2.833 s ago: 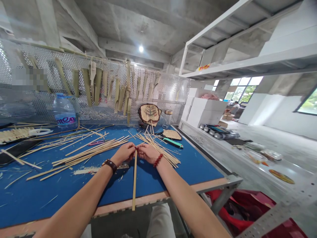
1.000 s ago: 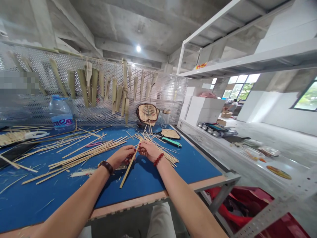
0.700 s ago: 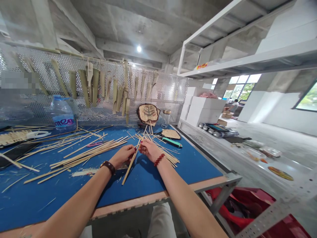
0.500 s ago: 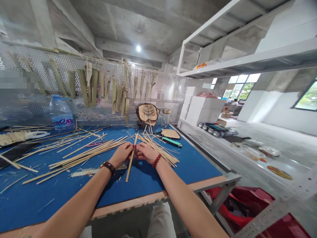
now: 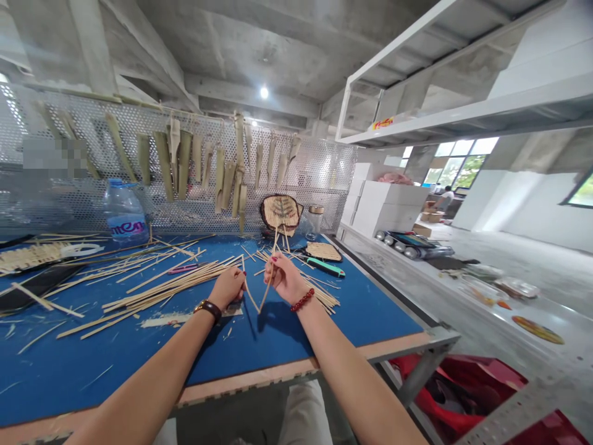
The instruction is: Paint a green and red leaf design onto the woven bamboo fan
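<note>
- Drawn apart since the earlier frame: left hand [image 5: 227,288] and right hand [image 5: 285,278], no longer meeting at the fingertips, with the split bamboo strip [image 5: 265,292] now spread into a narrow V
- Left fingers [image 5: 239,279] closed in a pinch on one leg of the V, low over the blue work mat [image 5: 139,371], with a brown leather wristband [image 5: 208,311] on that wrist
- Right fingers [image 5: 274,262] closed on the other leg, held a little higher, with a red bead bracelet [image 5: 302,300] on that wrist
- Joined lower end of the strip between the two hands, just above the mat or resting on it; impossible to tell which from this view
- Step in hand, by the look of it: parting one strip lengthwise into thinner strands, with the split partway along
- Next move, as a judgement: a slow, even pull on both legs, keeping the split along the grain
- Beside the left forearm, a loose bundle of bamboo strips [image 5: 171,287]; past the right hand, a scattered pile of bamboo strips [image 5: 324,295] and a green-handled utility knife [image 5: 324,266]
- Farther back, a woven bamboo fan [image 5: 281,212] against a perforated metal panel [image 5: 324,185], with dried bamboo sheaths [image 5: 185,161] hanging above the mat
</note>
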Demonstrator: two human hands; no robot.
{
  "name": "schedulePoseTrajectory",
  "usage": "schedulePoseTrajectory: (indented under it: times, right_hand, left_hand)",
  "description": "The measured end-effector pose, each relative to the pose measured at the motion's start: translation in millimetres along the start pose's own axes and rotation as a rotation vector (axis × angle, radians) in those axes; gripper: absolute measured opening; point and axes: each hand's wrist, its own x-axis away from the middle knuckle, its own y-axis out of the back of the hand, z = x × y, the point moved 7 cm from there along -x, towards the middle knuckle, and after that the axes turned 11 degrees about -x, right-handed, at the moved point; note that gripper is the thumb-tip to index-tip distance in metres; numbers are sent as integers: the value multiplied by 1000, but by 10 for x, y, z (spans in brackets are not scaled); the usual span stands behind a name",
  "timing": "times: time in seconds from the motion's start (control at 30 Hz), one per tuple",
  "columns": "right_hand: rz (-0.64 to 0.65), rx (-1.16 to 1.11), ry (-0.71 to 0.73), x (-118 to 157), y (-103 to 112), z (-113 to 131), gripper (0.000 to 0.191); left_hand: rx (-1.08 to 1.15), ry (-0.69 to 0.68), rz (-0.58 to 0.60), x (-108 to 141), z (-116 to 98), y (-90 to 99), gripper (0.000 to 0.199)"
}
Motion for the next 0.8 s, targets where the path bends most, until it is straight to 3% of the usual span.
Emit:
schedulePoseTrajectory:
  times: [0.1,0.23,0.33,0.43,0.53,0.63,0.8]
  right_hand:
    - [-78,62,-47,-2,76,-2,23]
    - [-3,42,-70,54,-32,73,25]
    - [37,21,-5,98,-78,224,26]
    - [-27,59,76,73,40,292,26]
    - [-120,289,-18,-2,221,101,24]
    - [-95,542,-122,-57,291,-150,19]
    - [-70,758,-90,-83,277,-239,13]
  left_hand:
    - [52,18,-24,-13,14,15,31]
    - [122,52,-96,-40,61,103,28]
    - [190,65,-131,-31,99,201,27]
    - [270,31,-95,16,40,224,30]
    - [347,-46,12,85,-127,124,31]
    - [373,-103,96,143,-275,10,33]
    - [272,-131,99,138,-319,16,34]
